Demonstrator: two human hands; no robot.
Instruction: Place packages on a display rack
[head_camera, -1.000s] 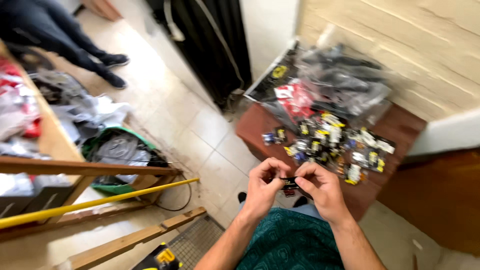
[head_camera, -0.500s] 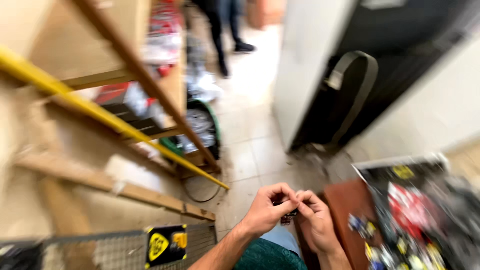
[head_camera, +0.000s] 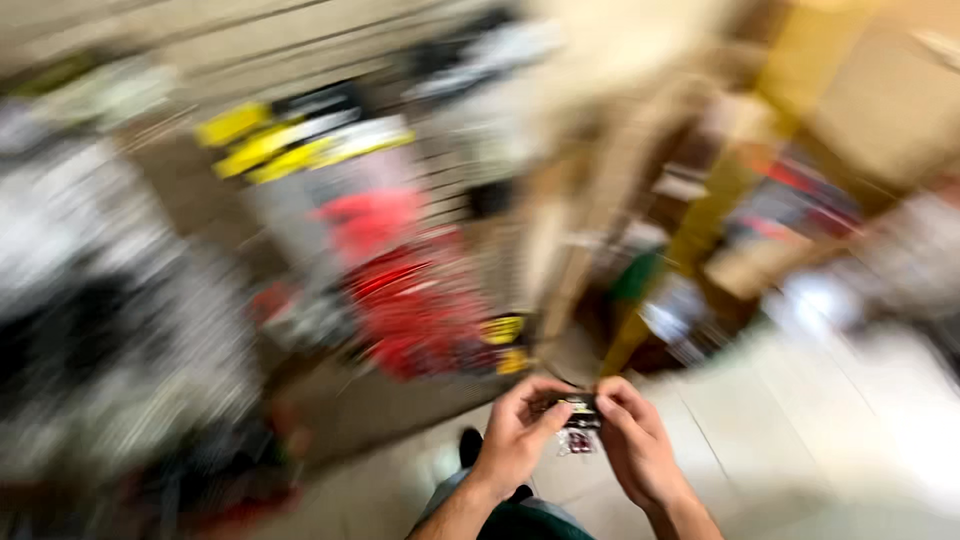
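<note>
Low in the frame's centre, the left hand (head_camera: 515, 440) and right hand (head_camera: 630, 450) have their fingers clamped on a small dark packet (head_camera: 578, 412) held over the tiled floor (head_camera: 800, 430), where any loosened pinch would probably drop it.

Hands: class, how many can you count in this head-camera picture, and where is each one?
2. The left hand and right hand meet low in the middle, both pinching a small dark item. Blur could hide others.
</note>
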